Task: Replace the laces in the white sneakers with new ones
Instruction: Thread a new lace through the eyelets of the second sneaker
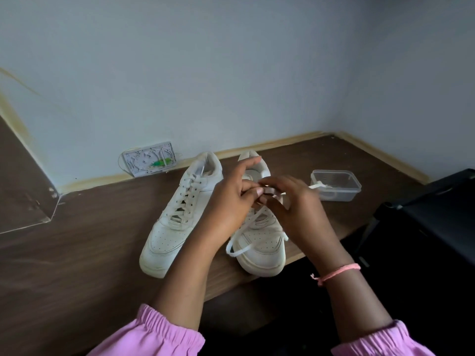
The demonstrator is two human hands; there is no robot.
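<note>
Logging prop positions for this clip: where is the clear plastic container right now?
In the head view, the clear rectangular plastic container sits on the brown wooden table, right of the right-hand white sneaker, just beyond the right hand.

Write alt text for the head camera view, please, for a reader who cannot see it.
Both hands, the left hand and the right hand, pinch a white lace over the right sneaker on a brown table. The left sneaker beside it is laced. A clear plastic container stands further right.
</note>
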